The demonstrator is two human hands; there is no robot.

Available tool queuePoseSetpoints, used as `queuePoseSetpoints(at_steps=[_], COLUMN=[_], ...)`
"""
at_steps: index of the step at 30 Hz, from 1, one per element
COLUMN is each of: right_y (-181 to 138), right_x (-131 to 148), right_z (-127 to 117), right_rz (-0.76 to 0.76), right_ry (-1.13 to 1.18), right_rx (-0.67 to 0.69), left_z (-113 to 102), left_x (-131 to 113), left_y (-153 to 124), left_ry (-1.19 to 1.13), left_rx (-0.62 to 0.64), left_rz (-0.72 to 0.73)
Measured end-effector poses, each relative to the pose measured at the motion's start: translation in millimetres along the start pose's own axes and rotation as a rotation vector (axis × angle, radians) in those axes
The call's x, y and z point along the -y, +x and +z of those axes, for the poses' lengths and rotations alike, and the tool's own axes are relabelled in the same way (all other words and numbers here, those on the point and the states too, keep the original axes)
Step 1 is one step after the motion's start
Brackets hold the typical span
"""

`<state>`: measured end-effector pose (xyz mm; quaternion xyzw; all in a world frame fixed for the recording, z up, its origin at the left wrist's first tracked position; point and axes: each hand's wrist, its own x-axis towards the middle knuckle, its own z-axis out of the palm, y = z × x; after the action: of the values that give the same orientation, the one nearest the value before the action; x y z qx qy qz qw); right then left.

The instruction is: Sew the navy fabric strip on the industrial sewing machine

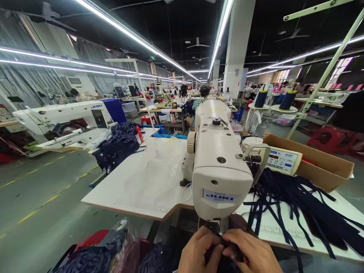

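A garment factory floor: rows of sewing machines [218, 159], thread cones [261, 98], fabric piles [119, 146] and long strip lights [133, 36].

Big factory hall, dark ceiling [176, 22] with long LED strip lights [133, 38] and ceiling fans [198, 44]. White square pillar [237, 45] mid-room. Grey curtained wall [34, 72] on the left, windows [339, 70] far right. Grey concrete floor [36, 197] with yellow lines. Rows of white work tables [136, 189] throughout.

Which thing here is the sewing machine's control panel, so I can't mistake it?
Start at the white sewing machine on the table. Just to its right sits the control panel, before the cardboard box. It alone has a display and blue buttons.
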<state>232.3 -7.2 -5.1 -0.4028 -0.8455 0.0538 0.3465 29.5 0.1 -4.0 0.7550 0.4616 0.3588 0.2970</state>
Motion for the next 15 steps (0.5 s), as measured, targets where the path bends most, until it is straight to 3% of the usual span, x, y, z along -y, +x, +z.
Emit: queuePoseSetpoints(at_steps=[4,10,15], right_y=[-0.1,7.3,8.2], right_x=[-2.1,5.2,0.0], right_z=[3.9,6.7,8.5], right_rz=[0.042,0.359,0.351], right_ry=[0.079,0.307,0.268], right_rx=[0.051,0.141,0.117], left_z=[-0.8,-2.6,-5.2], left_x=[-3.0,-6.1,-11.6], left_y=[-0.8,0.0,3.9], left_ry=[0.029,0.011,-0.058], left_rx=[-0.017,-0.01,-0.019], left_rz=[0.021,0.007,-0.041])
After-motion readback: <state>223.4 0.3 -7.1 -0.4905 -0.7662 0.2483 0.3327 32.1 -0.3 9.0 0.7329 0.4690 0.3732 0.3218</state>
